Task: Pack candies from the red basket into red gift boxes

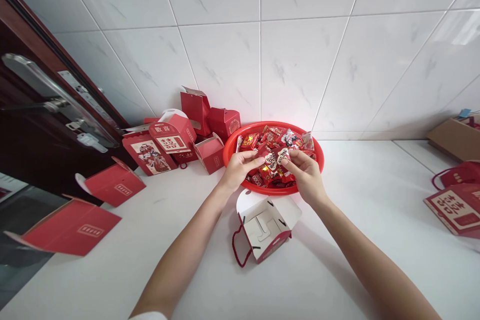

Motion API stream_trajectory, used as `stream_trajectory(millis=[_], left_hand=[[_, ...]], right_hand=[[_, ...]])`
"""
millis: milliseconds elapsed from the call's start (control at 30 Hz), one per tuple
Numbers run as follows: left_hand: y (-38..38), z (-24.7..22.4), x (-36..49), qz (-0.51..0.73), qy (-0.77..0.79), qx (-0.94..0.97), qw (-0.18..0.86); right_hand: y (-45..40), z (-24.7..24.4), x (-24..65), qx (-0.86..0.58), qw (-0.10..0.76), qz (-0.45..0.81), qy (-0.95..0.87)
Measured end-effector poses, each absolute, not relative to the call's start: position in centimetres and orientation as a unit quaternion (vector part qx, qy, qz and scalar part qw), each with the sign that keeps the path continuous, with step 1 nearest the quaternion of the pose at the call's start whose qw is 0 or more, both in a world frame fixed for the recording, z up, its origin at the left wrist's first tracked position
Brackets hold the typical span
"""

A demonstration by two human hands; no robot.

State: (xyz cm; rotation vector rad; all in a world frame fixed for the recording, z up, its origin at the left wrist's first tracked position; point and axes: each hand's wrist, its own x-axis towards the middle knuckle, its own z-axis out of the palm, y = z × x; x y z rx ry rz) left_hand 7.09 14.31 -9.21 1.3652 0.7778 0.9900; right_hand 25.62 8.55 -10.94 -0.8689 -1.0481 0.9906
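A red plastic basket [320,155] full of wrapped candies stands against the tiled wall. Over it, my left hand [238,169] pinches a red candy packet [269,160] with a pale heart-shaped label between thumb and fingers. Close beside that, my right hand [306,174] grips a similar candy packet [283,155], and the two packets touch or nearly touch. Just in front of the basket, between my forearms, an open red gift box [270,246] shows its white inside. Its red cord handle [240,261] lies toward the left, and no candy is visible inside.
Several red gift boxes [176,132] cluster on the left, some with lids up. Two more boxes [114,184] stand nearer the left edge, by a dark door with a metal handle [56,95]. Far right are closed red boxes [455,207] and a brown carton [455,137].
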Motion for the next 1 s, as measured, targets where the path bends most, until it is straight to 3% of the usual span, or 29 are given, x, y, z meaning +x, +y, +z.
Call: stream_trajectory(millis=[1000], left_hand=[[14.40,-8.87,7.16,0.404,0.357,0.615,0.576]], right_hand=[[8.52,-10.60,25.51,-0.403,0.649,0.437,-0.475]])
